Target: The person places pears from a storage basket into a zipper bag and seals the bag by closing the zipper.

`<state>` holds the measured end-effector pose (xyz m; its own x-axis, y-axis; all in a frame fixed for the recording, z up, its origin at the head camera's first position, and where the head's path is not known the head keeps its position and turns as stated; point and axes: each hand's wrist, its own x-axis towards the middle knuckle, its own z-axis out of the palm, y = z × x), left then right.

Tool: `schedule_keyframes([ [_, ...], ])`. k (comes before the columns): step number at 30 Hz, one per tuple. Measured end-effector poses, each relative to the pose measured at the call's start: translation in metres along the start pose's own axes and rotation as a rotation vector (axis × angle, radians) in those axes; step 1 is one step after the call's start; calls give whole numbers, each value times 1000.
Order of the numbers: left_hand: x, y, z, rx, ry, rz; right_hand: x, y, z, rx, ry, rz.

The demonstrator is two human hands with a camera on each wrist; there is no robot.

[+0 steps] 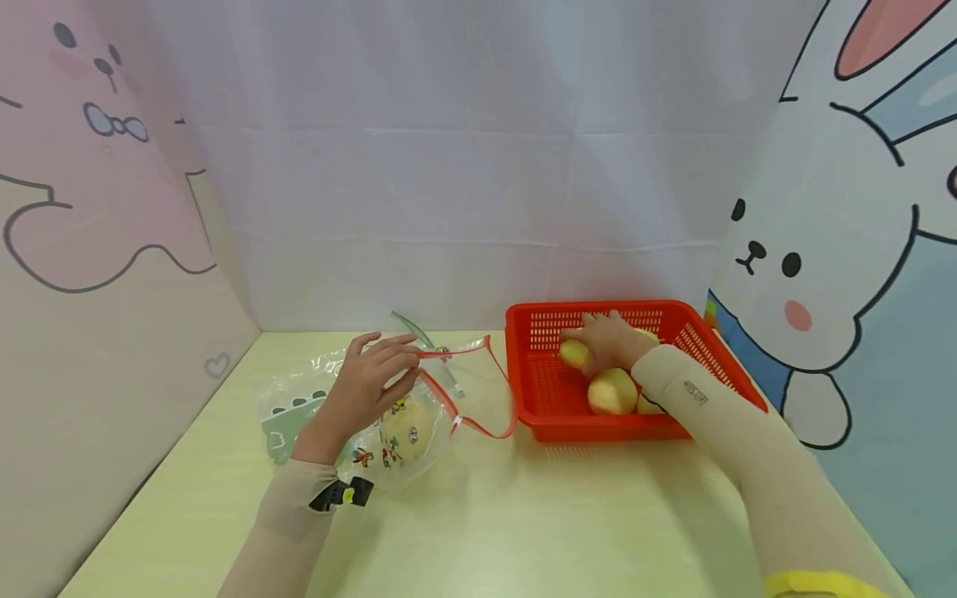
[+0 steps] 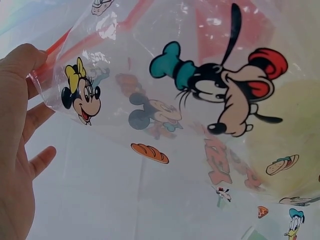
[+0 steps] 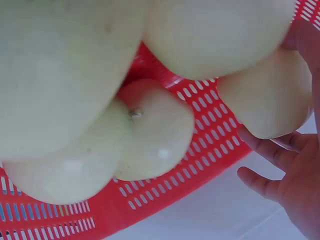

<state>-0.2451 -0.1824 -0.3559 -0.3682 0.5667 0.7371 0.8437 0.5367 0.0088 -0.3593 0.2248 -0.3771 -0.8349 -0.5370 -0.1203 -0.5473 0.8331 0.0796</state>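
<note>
fruit (image 3: 270,95) sits between the right hand's (image 1: 607,340) thumb (image 3: 306,45) and fingers (image 3: 271,152)

No word can be read for certain. The bag (image 1: 407,453), near the back left corner of the table (image 1: 486,531), bears red letters (image 2: 217,162), slanted and unclear in the film. The right sleeve (image 1: 728,432), across the front right corner of the basket (image 1: 598,432), bears a dark print (image 1: 695,392) too small to read.

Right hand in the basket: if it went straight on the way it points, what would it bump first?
With the fruit it holds, the right hand would probably meet the far wall of the red basket first; depth is unclear.
</note>
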Motion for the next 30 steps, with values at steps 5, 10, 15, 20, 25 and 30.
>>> schedule_keyframes([
  [5, 0, 0, 0, 0, -5, -4, -7, -6, -17, 43, 48, 9],
  [10, -1, 1, 0, 0, -7, -8, -15, -17, -34, 28, 114, -21],
  [15, 0, 1, -1, 2, -4, -10, -24, -29, -46, 24, 209, -98],
  [20, 0, 1, 0, 5, 0, -6, -36, -48, -57, 84, 309, -172],
  [25, 0, 1, 0, 8, -2, -9, -43, -73, -62, 152, 433, -285],
  [30, 0, 1, 1, 3, 0, -5, -46, -97, -63, 211, 505, -385],
])
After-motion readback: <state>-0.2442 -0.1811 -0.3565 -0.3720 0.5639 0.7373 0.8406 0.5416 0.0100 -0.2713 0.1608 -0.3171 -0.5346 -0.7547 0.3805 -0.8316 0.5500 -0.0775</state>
